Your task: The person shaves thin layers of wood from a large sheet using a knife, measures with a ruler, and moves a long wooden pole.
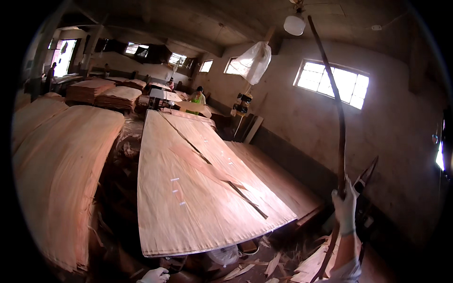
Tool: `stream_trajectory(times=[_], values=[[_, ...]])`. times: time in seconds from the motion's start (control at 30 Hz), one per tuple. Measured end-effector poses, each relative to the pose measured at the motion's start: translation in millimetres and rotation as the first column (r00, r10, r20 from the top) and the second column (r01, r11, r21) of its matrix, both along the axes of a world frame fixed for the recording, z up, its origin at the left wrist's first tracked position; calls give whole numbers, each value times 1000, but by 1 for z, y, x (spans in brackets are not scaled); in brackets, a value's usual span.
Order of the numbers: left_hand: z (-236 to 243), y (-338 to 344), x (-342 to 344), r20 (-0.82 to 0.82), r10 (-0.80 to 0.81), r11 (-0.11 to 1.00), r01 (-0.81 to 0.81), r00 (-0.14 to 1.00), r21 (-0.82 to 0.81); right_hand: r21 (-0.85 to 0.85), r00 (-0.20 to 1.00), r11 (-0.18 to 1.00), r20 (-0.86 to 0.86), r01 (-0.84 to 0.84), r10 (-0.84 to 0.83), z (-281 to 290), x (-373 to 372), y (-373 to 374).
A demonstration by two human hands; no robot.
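Observation:
My right hand (346, 207), in a white glove, is closed around a long, dark, slightly bent wooden pole (339, 113). The pole stands nearly upright, rising toward the ceiling, and its lower end runs down past my forearm. At the lower edge my gloved left hand (155, 275) shows only in part, fingers curled; whatever they may hold is hidden. Just beyond it lies a large pale wood veneer sheet (188, 212) on a work table. A long dark gap runs lengthwise through the veneer, a loose veneer strip (200, 162) lies across it, and small white tape pieces (175, 191) dot the surface.
A tall veneer stack (66, 165) stands on the left, with more stacks (118, 96) farther back. Another veneer sheet (273, 172) lies by the right wall. Veneer scraps (273, 264) litter the floor. A plastic bag (257, 61) hangs above; a co-worker (198, 95) is at the back.

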State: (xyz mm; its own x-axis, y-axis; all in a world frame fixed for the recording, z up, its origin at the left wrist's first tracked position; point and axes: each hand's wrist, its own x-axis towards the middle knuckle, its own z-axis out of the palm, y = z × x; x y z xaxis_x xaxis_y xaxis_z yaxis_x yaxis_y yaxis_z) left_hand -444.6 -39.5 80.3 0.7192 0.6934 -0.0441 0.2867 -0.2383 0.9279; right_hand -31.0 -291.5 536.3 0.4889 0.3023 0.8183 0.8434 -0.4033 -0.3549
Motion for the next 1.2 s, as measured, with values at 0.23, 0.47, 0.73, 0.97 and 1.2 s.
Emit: stream_trajectory(times=[0.23,0.47,0.73,0.97,1.2], values=[[34,16,22,-40,-168,961,172,985,217,47,975,999,-222,2,8,-155,-62,-59],[163,45,136,349,-346,919,390,871,-61,-186,983,975,-155,-122,94,-257,-90,-14],[345,57,189,790,271,954,-44,549,-297,-431,837,721,-345,-543,424,-360,-122,37],[320,19,213,803,167,949,128,572,-289,-439,828,709,-387,-552,406,-429,-102,3],[250,-69,320,770,111,964,119,628,-236,-116,588,991,-807,-73,-51,-466,-35,-98]])
